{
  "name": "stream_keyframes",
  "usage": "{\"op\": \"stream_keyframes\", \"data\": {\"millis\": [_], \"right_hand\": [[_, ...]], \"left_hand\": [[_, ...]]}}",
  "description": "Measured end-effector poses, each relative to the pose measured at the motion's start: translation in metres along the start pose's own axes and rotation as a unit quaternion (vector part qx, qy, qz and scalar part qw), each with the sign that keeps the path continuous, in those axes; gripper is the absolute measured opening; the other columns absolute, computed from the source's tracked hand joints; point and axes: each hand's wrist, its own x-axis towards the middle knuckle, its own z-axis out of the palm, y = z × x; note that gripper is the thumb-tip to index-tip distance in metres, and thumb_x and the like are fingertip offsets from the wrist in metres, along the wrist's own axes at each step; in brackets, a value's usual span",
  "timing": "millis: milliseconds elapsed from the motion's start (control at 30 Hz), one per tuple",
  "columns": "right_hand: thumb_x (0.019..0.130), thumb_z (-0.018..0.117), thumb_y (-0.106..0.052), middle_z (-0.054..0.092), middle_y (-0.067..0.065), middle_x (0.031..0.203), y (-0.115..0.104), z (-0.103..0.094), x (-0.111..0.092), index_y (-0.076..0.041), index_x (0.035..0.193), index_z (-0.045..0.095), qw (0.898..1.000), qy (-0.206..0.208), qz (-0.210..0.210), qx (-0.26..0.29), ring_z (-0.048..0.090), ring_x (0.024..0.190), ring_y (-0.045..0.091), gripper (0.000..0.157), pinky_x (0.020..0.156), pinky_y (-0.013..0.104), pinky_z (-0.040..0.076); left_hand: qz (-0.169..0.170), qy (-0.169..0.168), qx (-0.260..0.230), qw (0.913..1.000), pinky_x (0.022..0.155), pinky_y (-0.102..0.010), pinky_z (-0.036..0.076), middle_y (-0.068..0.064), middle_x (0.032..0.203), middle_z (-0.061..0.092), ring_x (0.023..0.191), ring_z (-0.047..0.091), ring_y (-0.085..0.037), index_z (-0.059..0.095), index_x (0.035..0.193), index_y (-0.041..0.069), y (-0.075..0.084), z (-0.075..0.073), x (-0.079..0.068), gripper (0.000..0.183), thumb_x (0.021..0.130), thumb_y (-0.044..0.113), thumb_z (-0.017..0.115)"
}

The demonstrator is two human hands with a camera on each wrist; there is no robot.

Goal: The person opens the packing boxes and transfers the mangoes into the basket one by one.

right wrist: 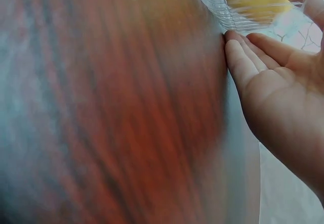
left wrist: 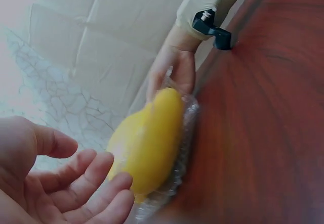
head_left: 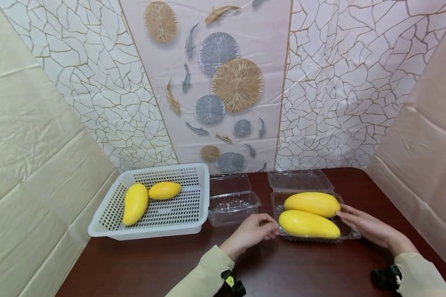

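Two yellow mangoes, a rear one [head_left: 312, 203] and a front one [head_left: 309, 224], lie side by side in a transparent plastic clamshell box [head_left: 343, 236]. Its lid [head_left: 300, 180] stands raised at the back. At the box's front left corner is my left hand [head_left: 253, 232], fingers loosely bent and nothing in them; the left wrist view shows its fingertips [left wrist: 124, 181] near the front mango. My right hand [head_left: 371, 227] is at the box's right end with fingers extended. In the right wrist view, its fingers [right wrist: 243, 62] lie against the outside of the box wall [right wrist: 217, 6].
A white perforated basket [head_left: 148, 235] on the left holds a larger mango [head_left: 135, 204] and a smaller one [head_left: 165, 190]. Between basket and mango box stands another transparent clamshell [head_left: 233, 208], lid open. All rest on a dark red-brown table [head_left: 163, 264] before a patterned backdrop [head_left: 223, 136].
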Motion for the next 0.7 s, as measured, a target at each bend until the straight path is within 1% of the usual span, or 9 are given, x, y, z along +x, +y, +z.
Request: {"op": "stream_keyframes", "data": {"millis": [67, 133, 267, 300, 367, 433, 500, 567, 700], "right_hand": [[0.109, 0.04, -0.04, -0.025, 0.031, 0.158, 0.0, 0.0, 0.0, 0.005, 0.152, -0.022, 1.0, 0.0, 0.0, -0.001, -0.007, 0.145, 0.053, 0.088, 0.111, 0.071, -0.003], [0.109, 0.04, -0.04, -0.025, 0.031, 0.158, 0.001, 0.0, 0.0, 0.006, 0.152, -0.021, 1.0, 0.001, -0.002, -0.003, -0.007, 0.145, 0.053, 0.088, 0.111, 0.071, -0.003], [0.109, 0.04, -0.04, -0.023, 0.032, 0.158, 0.001, -0.001, 0.0, 0.007, 0.152, -0.02, 1.0, -0.001, -0.006, -0.005, -0.006, 0.145, 0.053, 0.087, 0.112, 0.07, -0.002], [0.109, 0.04, -0.039, -0.023, 0.033, 0.158, 0.001, -0.002, 0.0, 0.007, 0.153, -0.02, 1.0, -0.002, -0.008, -0.004, -0.006, 0.145, 0.053, 0.087, 0.112, 0.07, -0.001], [0.109, 0.04, -0.039, -0.022, 0.033, 0.158, 0.001, -0.002, 0.0, 0.007, 0.153, -0.02, 1.0, -0.004, -0.009, -0.004, -0.007, 0.145, 0.053, 0.087, 0.113, 0.07, -0.001], [0.109, 0.039, -0.039, -0.022, 0.034, 0.158, 0.001, -0.002, 0.0, 0.007, 0.153, -0.02, 1.0, -0.006, -0.011, -0.002, -0.008, 0.145, 0.053, 0.086, 0.113, 0.07, -0.002], [0.11, 0.039, -0.039, -0.022, 0.033, 0.158, 0.002, -0.001, -0.001, 0.007, 0.153, -0.02, 1.0, -0.006, -0.009, -0.001, -0.007, 0.145, 0.053, 0.086, 0.113, 0.069, -0.001], [0.109, 0.039, -0.039, -0.021, 0.034, 0.158, 0.003, 0.0, -0.001, 0.008, 0.152, -0.02, 1.0, -0.003, -0.008, -0.002, -0.007, 0.145, 0.053, 0.087, 0.113, 0.068, -0.001], [0.109, 0.04, -0.039, -0.022, 0.033, 0.158, 0.002, 0.001, -0.001, 0.008, 0.152, -0.02, 1.0, 0.005, -0.013, -0.002, -0.006, 0.145, 0.052, 0.087, 0.115, 0.065, 0.001]], "left_hand": [[0.014, -0.005, 0.02, 0.9997, 0.077, -0.039, 0.059, 0.001, 0.083, 0.071, 0.084, 0.071, -0.032, 0.071, 0.102, 0.004, 0.007, -0.001, 0.003, 0.016, 0.099, 0.018, 0.064], [0.029, -0.006, 0.049, 0.9984, 0.076, -0.035, 0.058, 0.004, 0.084, 0.071, 0.084, 0.07, -0.031, 0.071, 0.104, 0.007, 0.014, -0.001, 0.006, 0.016, 0.099, 0.02, 0.065], [0.062, -0.009, 0.118, 0.9911, 0.073, -0.023, 0.053, 0.009, 0.092, 0.069, 0.083, 0.066, -0.013, 0.071, 0.107, 0.012, 0.022, 0.001, 0.016, 0.016, 0.098, 0.024, 0.067], [0.073, -0.011, 0.137, 0.9879, 0.072, -0.021, 0.051, 0.01, 0.094, 0.068, 0.083, 0.064, -0.008, 0.071, 0.108, 0.012, 0.023, 0.002, 0.019, 0.017, 0.098, 0.025, 0.067], [0.092, -0.018, 0.165, 0.9818, 0.076, -0.019, 0.05, 0.009, 0.101, 0.067, 0.087, 0.061, -0.001, 0.07, 0.111, 0.013, 0.023, 0.005, 0.024, 0.019, 0.098, 0.026, 0.067], [0.107, -0.025, 0.19, 0.9756, 0.08, -0.019, 0.05, 0.007, 0.106, 0.067, 0.092, 0.06, -0.002, 0.069, 0.115, 0.013, 0.023, 0.008, 0.027, 0.023, 0.098, 0.028, 0.067], [0.119, -0.031, 0.222, 0.9672, 0.084, -0.019, 0.05, 0.005, 0.111, 0.065, 0.097, 0.059, -0.003, 0.068, 0.119, 0.012, 0.023, 0.012, 0.029, 0.027, 0.098, 0.03, 0.067], [0.123, -0.034, 0.251, 0.9596, 0.088, -0.018, 0.048, 0.005, 0.113, 0.064, 0.101, 0.059, -0.004, 0.068, 0.122, 0.013, 0.023, 0.015, 0.03, 0.03, 0.098, 0.032, 0.068], [0.135, -0.036, 0.314, 0.9389, 0.09, -0.016, 0.045, 0.006, 0.116, 0.063, 0.104, 0.058, -0.004, 0.067, 0.125, 0.015, 0.021, 0.02, 0.036, 0.036, 0.096, 0.037, 0.069]]}}
